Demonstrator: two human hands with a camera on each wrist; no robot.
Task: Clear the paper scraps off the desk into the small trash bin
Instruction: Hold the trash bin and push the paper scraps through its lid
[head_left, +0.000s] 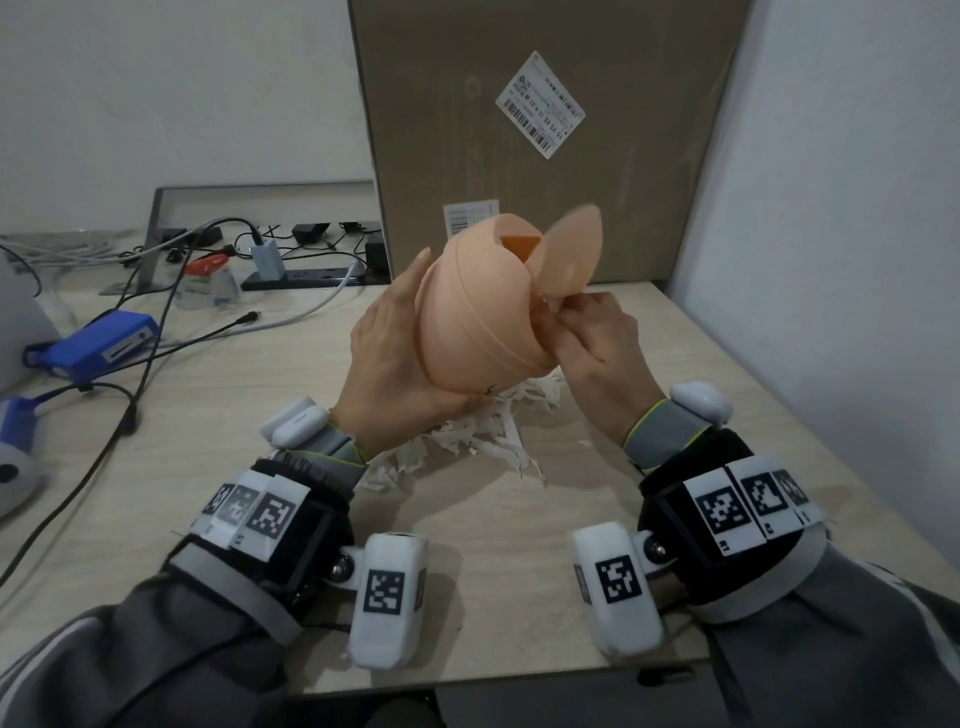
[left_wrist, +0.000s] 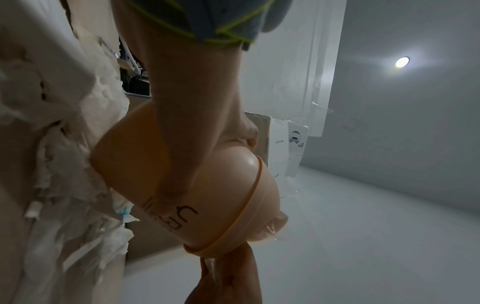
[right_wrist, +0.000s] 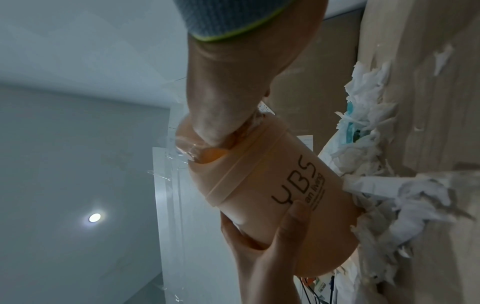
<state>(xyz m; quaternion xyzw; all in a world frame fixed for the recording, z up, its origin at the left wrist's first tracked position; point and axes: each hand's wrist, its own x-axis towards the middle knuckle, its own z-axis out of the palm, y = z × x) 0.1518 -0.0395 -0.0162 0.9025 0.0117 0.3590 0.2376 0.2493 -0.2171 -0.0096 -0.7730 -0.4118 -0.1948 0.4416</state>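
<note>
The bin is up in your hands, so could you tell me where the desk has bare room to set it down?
Bare desk lies right of the scraps, toward the wall, and near you between the wrists. The left side is crowded with cables and a blue box.

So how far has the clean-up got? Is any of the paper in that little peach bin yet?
Barely begun. The left hand holds the small trash bin tilted above the desk, while the right hand works at its lid, which is swung open. The paper scraps still lie heaped below; all need gathering and dropping in.
</note>
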